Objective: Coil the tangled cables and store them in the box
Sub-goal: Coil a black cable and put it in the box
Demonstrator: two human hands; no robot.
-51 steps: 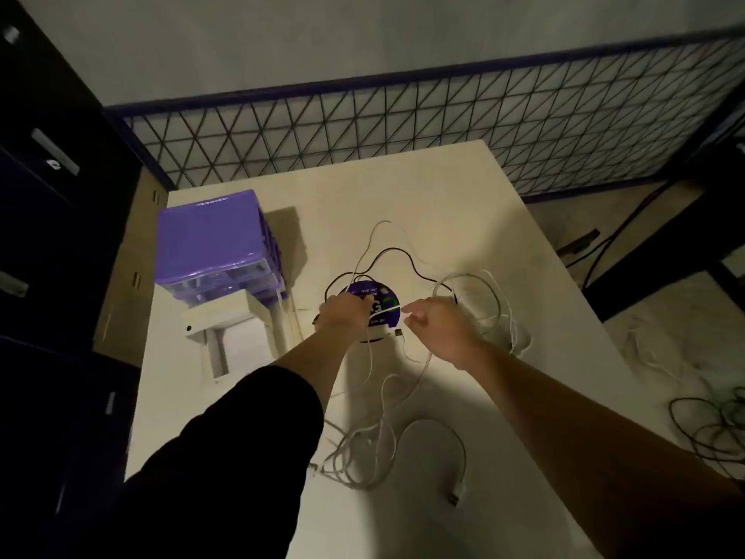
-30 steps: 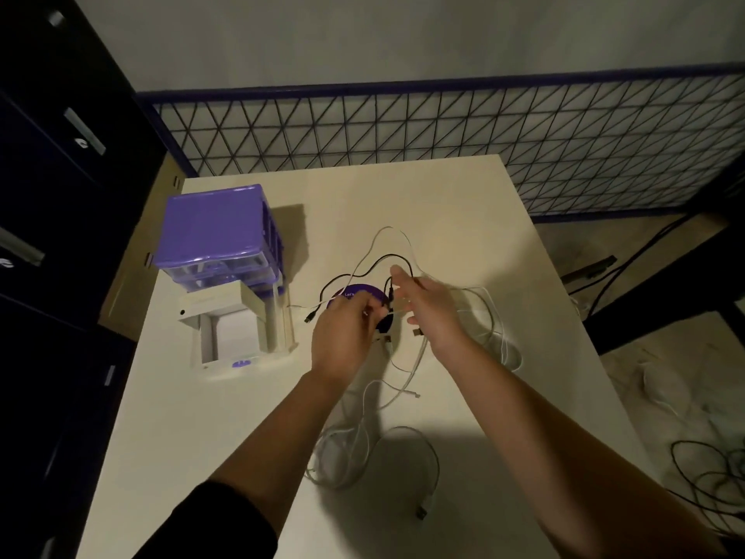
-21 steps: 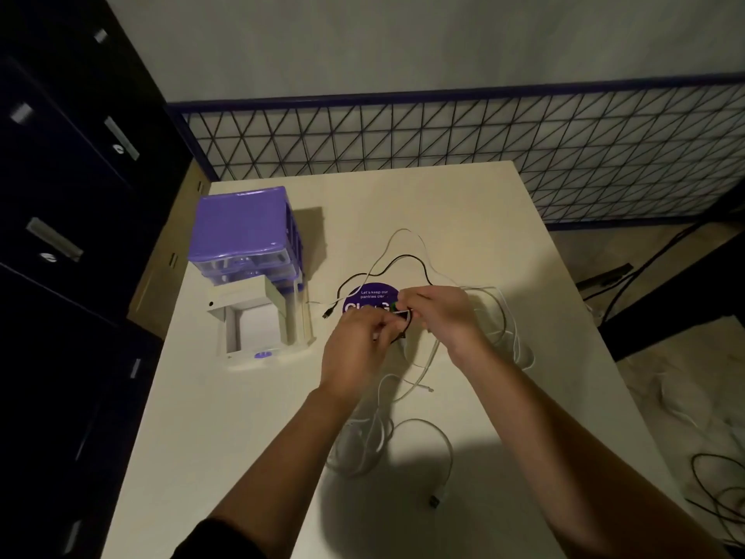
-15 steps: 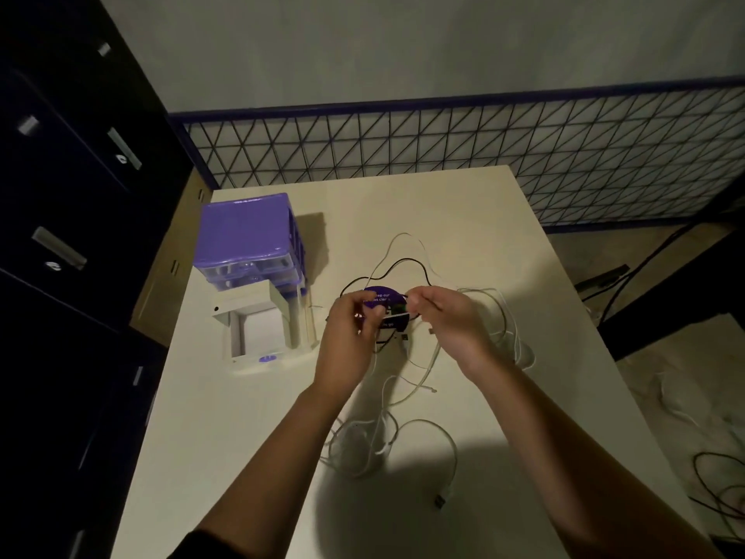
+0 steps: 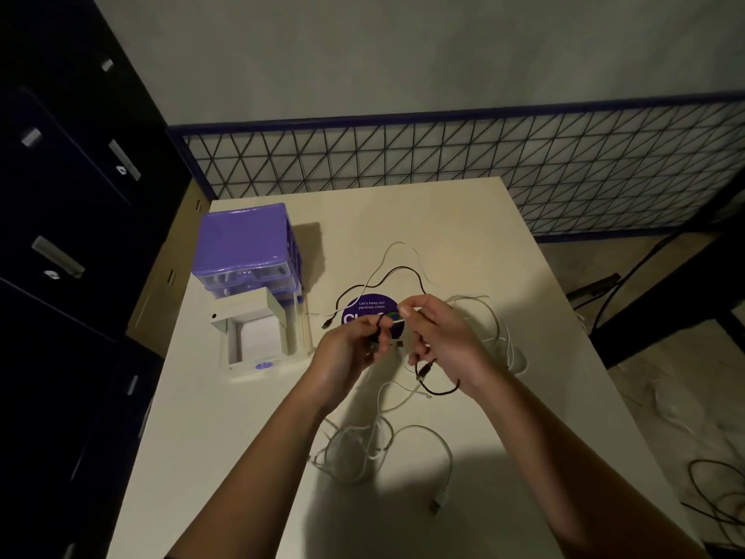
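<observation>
A thin black cable [image 5: 397, 271] loops over the cream table [image 5: 242, 437], tangled with several white cables [image 5: 363, 449]. My left hand [image 5: 346, 353] pinches the black cable above a round purple sticker [image 5: 365, 310]. My right hand [image 5: 443, 344] pinches the same cable close by, and a short loop with a plug end [image 5: 427, 373] hangs under that hand. An open white box [image 5: 254, 336] stands left of my hands, in front of a purple drawer unit [image 5: 246, 240].
A dark cabinet [image 5: 60, 236] fills the left side. A wire-mesh panel [image 5: 483, 163] runs behind the table's far edge. More cables [image 5: 717, 494] lie on the floor at the right, past the table's right edge.
Both hands have lifted off the sticker and drawn together on the black cable. A black loop with a plug now hangs under my right hand.
</observation>
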